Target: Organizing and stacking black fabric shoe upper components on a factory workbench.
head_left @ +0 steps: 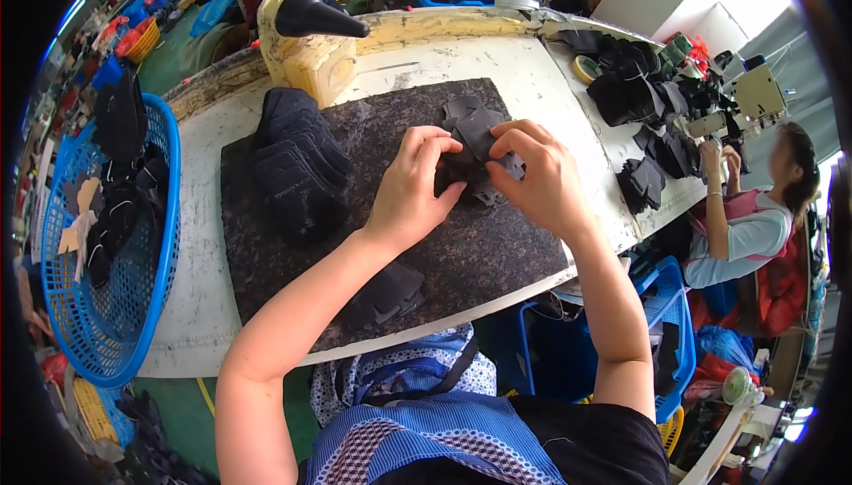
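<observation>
**Dark pieces (477, 133) held over the speckled slab (470, 263)**

Two bare hands work over the far right part of the slab. The left hand (415, 179) has its fingers bent and its thumb close to them, holding the left side of the dark pieces. The right hand (535, 165) pinches their right side with its thumb and finger. Both hands are nearly shut, with just a small gap. The pieces are small, flat and dark grey. I can't tell how many are in the hands.

On the left part of the slab is a big stack (300, 161) of black pieces, spread like leaning cards. A smaller pile (388, 292) lies near the slab's close edge, by the left forearm.

The slab lies on a white bench (186, 307). Just behind the slab stands a yellow tub (321, 68) with a black cone (311, 18) on top. Left of the slab is a blue basket (166, 254) with black things in it. Right of the slab are more black pieces (626, 99), and past them a co-worker (741, 228) sits with both hands up by a machine (757, 94).
</observation>
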Motion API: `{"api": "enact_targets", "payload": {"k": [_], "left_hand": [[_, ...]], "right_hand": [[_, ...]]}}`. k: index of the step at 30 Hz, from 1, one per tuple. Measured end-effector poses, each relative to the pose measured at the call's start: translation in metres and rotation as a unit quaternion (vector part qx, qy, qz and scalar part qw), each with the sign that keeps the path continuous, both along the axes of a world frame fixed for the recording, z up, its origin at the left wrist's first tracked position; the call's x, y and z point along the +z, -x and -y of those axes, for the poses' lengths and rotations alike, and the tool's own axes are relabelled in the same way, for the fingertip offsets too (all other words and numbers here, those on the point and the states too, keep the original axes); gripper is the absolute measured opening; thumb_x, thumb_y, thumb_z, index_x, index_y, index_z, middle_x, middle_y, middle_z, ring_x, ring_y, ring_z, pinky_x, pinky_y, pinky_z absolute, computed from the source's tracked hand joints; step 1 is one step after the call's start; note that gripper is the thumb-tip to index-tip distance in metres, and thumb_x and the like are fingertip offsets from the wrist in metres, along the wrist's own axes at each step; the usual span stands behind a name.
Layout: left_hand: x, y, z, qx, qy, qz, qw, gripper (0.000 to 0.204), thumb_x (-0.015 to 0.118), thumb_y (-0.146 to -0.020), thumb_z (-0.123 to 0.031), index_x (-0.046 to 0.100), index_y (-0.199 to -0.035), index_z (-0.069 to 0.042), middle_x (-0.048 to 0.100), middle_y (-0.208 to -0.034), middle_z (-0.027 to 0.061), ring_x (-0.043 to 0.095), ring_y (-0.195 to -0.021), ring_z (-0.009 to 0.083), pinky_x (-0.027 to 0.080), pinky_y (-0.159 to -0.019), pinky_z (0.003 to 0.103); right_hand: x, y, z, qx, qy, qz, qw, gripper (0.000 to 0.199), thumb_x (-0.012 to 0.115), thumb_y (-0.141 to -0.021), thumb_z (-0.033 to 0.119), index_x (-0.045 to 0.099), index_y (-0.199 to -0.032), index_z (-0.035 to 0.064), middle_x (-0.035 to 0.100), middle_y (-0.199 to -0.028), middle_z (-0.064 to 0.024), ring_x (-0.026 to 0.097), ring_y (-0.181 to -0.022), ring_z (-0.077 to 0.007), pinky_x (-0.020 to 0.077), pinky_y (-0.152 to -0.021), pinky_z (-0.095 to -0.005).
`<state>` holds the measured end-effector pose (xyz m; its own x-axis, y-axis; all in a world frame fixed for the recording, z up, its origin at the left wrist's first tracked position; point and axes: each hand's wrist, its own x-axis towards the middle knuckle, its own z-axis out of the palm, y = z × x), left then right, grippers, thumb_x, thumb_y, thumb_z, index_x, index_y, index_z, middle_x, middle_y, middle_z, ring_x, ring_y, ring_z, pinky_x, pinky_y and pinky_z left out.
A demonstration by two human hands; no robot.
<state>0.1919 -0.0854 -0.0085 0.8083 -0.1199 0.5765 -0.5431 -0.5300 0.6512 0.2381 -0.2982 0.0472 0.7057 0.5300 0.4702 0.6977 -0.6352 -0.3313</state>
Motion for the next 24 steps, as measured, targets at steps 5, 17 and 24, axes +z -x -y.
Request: {"api": "enact_targets", "payload": {"k": [5,17,24], "left_hand": [[0.001,0.001,0.003,0.000,-0.003,-0.004,1.000,0.052,0.084,-0.077,0.000,0.058,-0.122,-0.006,0.054,-0.128,0.0145,0.064,-0.116,0.0374,0.058,-0.094,0.044],[0.015,0.030,-0.013,0.039,-0.103,0.030,0.993,0.067,0.082,-0.090,-0.044,0.056,-0.133,0.000,0.052,-0.140,0.0184,0.060,-0.125,0.0355,0.054,-0.103,0.045],[0.044,0.193,-0.037,-0.086,0.252,-0.475,0.839,0.034,0.054,-0.113,-0.025,0.069,-0.123,0.005,0.078,-0.094,0.0105,0.074,-0.080,0.0149,0.060,-0.074,0.030]], "right_hand": [[0.000,0.004,0.000,0.000,0.003,0.039,0.999,0.016,0.081,-0.080,0.009,0.068,-0.090,0.0056,0.073,-0.114,-0.0087,0.070,-0.104,-0.0314,0.0584,-0.088,-0.0423],[0.042,0.042,0.011,-0.050,-0.345,0.050,0.936,0.009,0.075,-0.085,0.000,0.069,-0.092,0.0014,0.073,-0.109,-0.0132,0.068,-0.092,-0.0203,0.0551,-0.084,-0.0361],[-0.008,0.158,-0.022,0.121,-0.190,-0.165,0.960,0.041,0.094,-0.074,0.019,0.072,-0.105,0.0036,0.071,-0.112,-0.0125,0.068,-0.104,-0.0333,0.0543,-0.092,-0.0423]]}}
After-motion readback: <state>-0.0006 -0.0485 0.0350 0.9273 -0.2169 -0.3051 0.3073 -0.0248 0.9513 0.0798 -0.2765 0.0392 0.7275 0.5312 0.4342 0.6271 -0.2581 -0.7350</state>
